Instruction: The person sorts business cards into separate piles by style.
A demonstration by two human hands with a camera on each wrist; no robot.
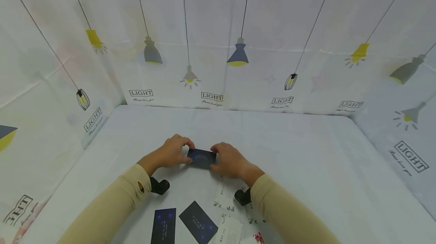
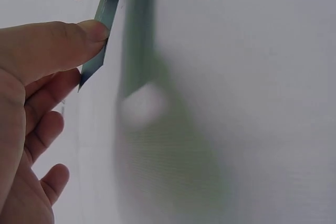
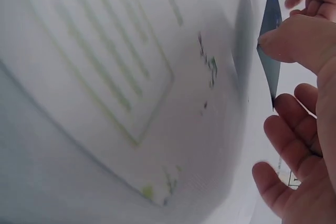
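Between both hands a dark blue card [image 1: 201,159] with small pale print is held by its two short ends. My left hand [image 1: 173,152] pinches the left end, the thumb at the near corner and a finger at the far one. At the other end my right hand [image 1: 229,160] pinches the card in the same way. In the left wrist view the card [image 2: 100,40] appears nearly edge-on, with the left thumb [image 2: 94,31] against it. The right wrist view shows the right thumb [image 3: 270,43] at the card's near corner [image 3: 269,72]. Whether the card touches the table is unclear.
Two more dark cards, one upright [image 1: 164,226] and one slanted [image 1: 198,222], lie near the front of the white table [image 1: 306,160]. Several white printed cards [image 1: 229,230] lie beside them, some partly under the right forearm. White lamp-patterned sheets [image 1: 211,17] surround the table.
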